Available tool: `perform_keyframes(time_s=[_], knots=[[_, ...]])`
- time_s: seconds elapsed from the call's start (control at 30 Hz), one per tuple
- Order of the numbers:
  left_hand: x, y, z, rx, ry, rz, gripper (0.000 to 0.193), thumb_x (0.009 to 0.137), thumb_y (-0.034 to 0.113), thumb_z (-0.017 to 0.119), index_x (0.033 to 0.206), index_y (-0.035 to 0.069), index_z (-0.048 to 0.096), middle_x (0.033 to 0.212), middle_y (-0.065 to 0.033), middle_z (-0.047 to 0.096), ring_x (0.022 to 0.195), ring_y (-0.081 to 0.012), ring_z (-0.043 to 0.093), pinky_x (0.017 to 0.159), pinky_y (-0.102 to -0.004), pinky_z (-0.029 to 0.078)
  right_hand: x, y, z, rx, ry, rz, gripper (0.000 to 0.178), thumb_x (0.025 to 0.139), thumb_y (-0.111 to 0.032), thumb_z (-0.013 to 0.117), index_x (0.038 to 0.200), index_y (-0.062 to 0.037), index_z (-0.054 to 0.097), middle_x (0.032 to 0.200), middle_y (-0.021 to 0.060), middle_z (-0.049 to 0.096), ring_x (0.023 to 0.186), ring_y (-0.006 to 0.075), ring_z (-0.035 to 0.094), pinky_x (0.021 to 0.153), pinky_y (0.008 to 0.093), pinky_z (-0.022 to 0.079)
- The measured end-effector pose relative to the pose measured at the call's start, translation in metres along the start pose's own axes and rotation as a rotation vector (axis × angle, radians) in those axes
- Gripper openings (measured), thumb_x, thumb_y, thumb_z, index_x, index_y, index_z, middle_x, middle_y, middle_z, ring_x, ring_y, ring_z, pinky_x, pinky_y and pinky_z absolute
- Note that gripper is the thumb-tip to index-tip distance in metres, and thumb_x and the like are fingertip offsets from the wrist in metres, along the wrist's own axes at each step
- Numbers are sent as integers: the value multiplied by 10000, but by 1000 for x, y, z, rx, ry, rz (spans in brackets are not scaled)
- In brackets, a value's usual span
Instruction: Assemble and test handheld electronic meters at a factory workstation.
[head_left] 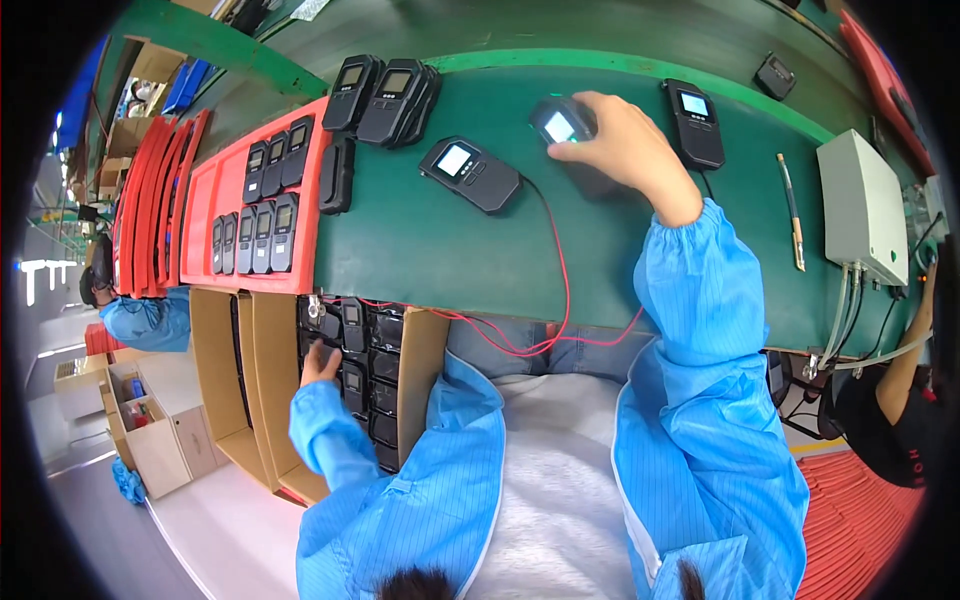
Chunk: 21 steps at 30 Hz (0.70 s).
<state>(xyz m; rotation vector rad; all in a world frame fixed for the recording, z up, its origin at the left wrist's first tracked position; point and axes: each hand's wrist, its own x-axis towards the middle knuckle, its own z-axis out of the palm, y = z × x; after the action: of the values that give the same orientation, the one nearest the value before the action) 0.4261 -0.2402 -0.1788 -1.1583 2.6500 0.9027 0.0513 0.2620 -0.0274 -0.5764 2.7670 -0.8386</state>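
Observation:
My right hand (630, 145) is closed round a black handheld device (560, 128) with a lit screen, above the green bench; both are slightly blurred. Down at the left, my left hand (319, 362) reaches into a cardboard box of black devices. Its fingers are bent in at the lower end of one device (320, 322), which they seem to grip; the box's shade partly hides this. Between the hands, a device with a lit screen (470, 174) lies on the bench with a red cable (566, 270) attached. Another lit device (694, 122) lies right of my right hand.
Stacked devices (398, 103) stand beside a red tray (308, 240) holding several more. At the right are a pen-like tool (791, 212) and a pale metal box (862, 205) with cables. The cardboard box (425, 375) stands against the bench's front edge. Co-workers sit at both sides.

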Motion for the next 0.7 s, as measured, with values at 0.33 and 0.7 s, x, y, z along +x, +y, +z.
perform_keyframes(time_s=[0.33,0.7], knots=[[49,26,104,318,414,61,788,733,488,779,1335,61,504,1212,-253,516,1107,-445,519,969,-476,437,32,29,38,1072,172,-46,490,982,-395,523,1146,60,597,968,55,674,795,180,613,725,301,482],[33,9,89,159,372,263,715,730,391,815,1266,16,527,1118,-196,553,1057,-366,566,903,-455,472,9,0,21,444,356,-25,519,1015,-445,351,1047,14,589,931,209,636,878,358,601,770,409,435]])
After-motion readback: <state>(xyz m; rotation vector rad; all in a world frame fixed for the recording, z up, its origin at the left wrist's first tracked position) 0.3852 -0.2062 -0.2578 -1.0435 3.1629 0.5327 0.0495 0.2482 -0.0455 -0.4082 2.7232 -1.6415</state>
